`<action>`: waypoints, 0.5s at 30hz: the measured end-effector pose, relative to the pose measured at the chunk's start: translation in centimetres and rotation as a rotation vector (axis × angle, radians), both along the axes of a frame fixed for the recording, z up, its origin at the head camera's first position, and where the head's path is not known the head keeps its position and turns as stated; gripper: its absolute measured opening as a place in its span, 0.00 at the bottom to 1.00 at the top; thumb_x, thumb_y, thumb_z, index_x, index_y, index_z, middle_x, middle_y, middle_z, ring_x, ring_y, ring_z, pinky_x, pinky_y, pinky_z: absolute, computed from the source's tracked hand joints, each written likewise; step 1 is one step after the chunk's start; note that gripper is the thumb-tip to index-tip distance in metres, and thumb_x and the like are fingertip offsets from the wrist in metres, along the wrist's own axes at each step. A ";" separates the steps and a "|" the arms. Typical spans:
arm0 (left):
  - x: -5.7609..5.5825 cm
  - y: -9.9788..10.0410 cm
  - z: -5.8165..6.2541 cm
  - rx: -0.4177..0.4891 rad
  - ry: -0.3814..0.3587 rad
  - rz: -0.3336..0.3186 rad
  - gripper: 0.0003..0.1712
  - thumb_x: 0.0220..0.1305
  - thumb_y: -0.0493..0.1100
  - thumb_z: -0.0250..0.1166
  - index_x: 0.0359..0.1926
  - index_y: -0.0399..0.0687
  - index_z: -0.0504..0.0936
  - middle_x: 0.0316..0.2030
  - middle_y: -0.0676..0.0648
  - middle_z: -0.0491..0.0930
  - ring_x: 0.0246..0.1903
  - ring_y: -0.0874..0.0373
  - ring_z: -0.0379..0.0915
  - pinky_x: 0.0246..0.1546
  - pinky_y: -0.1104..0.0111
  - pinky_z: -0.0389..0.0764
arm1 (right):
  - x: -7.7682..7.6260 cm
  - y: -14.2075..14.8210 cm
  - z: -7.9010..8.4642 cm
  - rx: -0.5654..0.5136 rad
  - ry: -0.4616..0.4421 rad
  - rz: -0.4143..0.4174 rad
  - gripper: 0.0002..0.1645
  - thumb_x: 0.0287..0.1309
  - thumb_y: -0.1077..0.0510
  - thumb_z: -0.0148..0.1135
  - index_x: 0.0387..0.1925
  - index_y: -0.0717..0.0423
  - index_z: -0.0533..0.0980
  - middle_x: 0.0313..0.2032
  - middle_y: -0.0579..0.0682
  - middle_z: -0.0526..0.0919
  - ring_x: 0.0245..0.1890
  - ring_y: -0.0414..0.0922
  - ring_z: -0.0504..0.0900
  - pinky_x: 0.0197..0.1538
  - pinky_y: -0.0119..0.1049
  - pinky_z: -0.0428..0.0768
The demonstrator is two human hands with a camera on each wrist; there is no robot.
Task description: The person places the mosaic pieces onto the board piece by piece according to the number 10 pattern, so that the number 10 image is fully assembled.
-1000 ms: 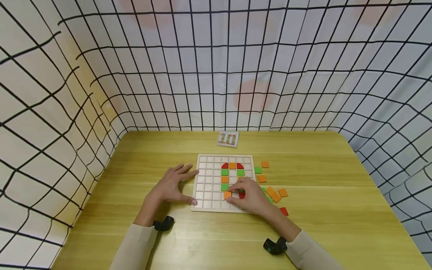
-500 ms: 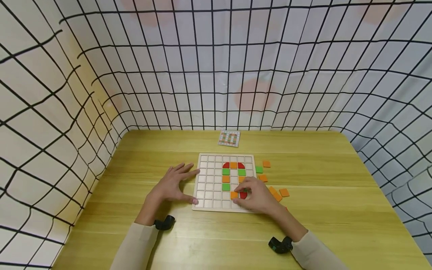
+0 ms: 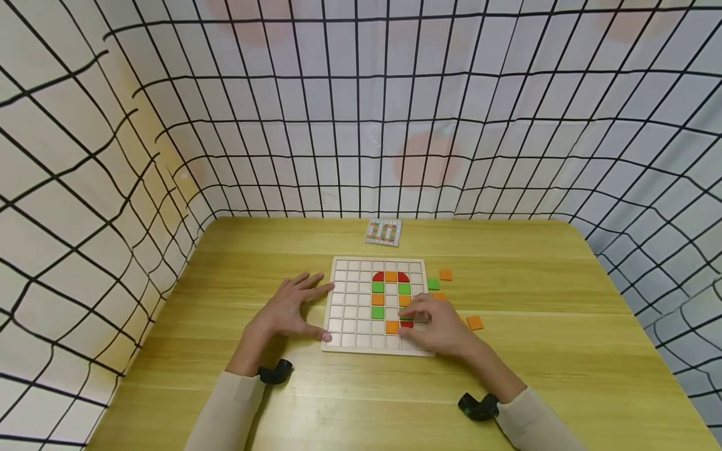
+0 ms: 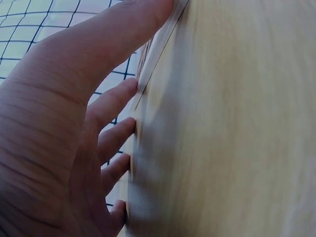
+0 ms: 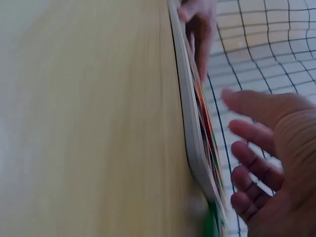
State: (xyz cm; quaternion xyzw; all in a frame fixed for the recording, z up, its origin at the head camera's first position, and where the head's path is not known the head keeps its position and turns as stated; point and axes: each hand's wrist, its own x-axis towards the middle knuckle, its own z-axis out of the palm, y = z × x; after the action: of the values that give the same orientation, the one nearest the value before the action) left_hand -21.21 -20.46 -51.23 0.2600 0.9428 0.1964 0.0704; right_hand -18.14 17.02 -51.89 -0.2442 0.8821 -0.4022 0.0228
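A pale gridded board [image 3: 350, 311] lies on the table, bearing a loop of coloured tiles. My left hand [image 3: 287, 308] rests at its left edge, thumb and index fingertip at the rim and fingers spread. My right hand [image 3: 437, 322] hovers over the lower right of the board. Its thumb [image 5: 247, 102] and fingers are apart and nothing shows between them. Just left of those fingertips sits an orange tile [image 3: 392, 327], beside a partly covered red tile [image 3: 407, 324]. Higher in the loop are a green tile [image 3: 378, 312] and another orange tile [image 3: 378, 299].
Loose tiles lie right of the board, among them a green tile [image 3: 433, 284], an orange tile [image 3: 445, 275] and another orange tile [image 3: 475, 322]; the right hand hides some. A small patterned card [image 3: 383, 232] lies behind the board. A black-lined grid backdrop [image 3: 361, 138] surrounds the table.
The orange tile has shifted right along its row, up beside the red one, and my right hand has let go and drawn off to the right. My left hand has stayed at the board's edge.
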 end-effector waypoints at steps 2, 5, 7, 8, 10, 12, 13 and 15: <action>0.0 0.1 0.0 0.000 -0.001 0.000 0.65 0.39 0.79 0.76 0.78 0.67 0.64 0.81 0.46 0.54 0.81 0.36 0.44 0.75 0.31 0.44 | 0.1 1.0 0.3 -0.005 -0.006 -0.029 0.16 0.53 0.47 0.80 0.43 0.44 0.89 0.42 0.40 0.85 0.43 0.42 0.78 0.48 0.40 0.79; 0.0 0.1 0.0 0.004 -0.001 0.003 0.65 0.39 0.79 0.76 0.78 0.67 0.64 0.81 0.46 0.54 0.81 0.36 0.44 0.76 0.31 0.44 | 0.2 2.9 0.6 0.012 0.002 -0.065 0.16 0.54 0.46 0.79 0.44 0.44 0.88 0.42 0.41 0.84 0.41 0.43 0.78 0.46 0.39 0.79; 0.0 0.1 0.0 0.017 -0.002 0.003 0.65 0.38 0.79 0.76 0.78 0.67 0.65 0.81 0.46 0.55 0.81 0.37 0.44 0.76 0.31 0.44 | 0.4 4.3 0.6 0.028 0.012 -0.083 0.17 0.55 0.47 0.79 0.45 0.44 0.88 0.42 0.42 0.84 0.41 0.43 0.78 0.45 0.37 0.79; 0.0 0.1 0.0 0.020 -0.001 0.002 0.65 0.38 0.79 0.76 0.78 0.67 0.65 0.81 0.46 0.55 0.81 0.37 0.44 0.75 0.31 0.44 | 0.6 4.9 0.6 0.036 0.019 -0.088 0.17 0.55 0.47 0.79 0.45 0.44 0.88 0.41 0.42 0.84 0.40 0.43 0.78 0.44 0.37 0.78; 0.0 0.0 0.0 0.032 -0.001 -0.001 0.65 0.38 0.78 0.77 0.78 0.66 0.65 0.81 0.46 0.55 0.81 0.37 0.44 0.75 0.30 0.44 | 0.9 6.1 0.5 0.040 0.027 -0.103 0.16 0.54 0.47 0.79 0.45 0.43 0.88 0.41 0.42 0.84 0.41 0.43 0.78 0.45 0.36 0.78; 0.1 0.0 0.0 0.039 -0.001 -0.004 0.65 0.38 0.78 0.77 0.78 0.65 0.65 0.81 0.46 0.55 0.81 0.36 0.44 0.75 0.30 0.43 | 1.3 7.2 0.4 0.043 0.034 -0.114 0.16 0.55 0.47 0.79 0.45 0.43 0.88 0.42 0.41 0.84 0.42 0.42 0.79 0.46 0.36 0.79; 0.1 0.0 0.0 0.043 -0.001 -0.004 0.65 0.38 0.78 0.77 0.78 0.65 0.65 0.81 0.46 0.55 0.81 0.36 0.44 0.75 0.30 0.43 | 1.5 7.6 0.3 0.049 0.041 -0.117 0.16 0.55 0.46 0.79 0.45 0.42 0.88 0.43 0.40 0.84 0.42 0.41 0.79 0.47 0.36 0.79; 0.1 0.0 0.0 0.047 -0.004 -0.003 0.65 0.39 0.77 0.77 0.78 0.65 0.66 0.81 0.45 0.55 0.81 0.36 0.44 0.75 0.29 0.43 | 2.0 8.4 0.3 0.055 0.052 -0.113 0.16 0.55 0.46 0.79 0.45 0.42 0.88 0.43 0.39 0.84 0.43 0.39 0.80 0.48 0.36 0.81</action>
State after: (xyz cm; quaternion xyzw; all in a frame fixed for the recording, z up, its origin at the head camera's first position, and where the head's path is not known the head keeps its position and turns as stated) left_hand -21.09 -20.43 -51.27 0.2625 0.9373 0.2191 0.0665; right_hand -16.16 25.47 -51.62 -0.2037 0.9055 -0.3718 -0.0162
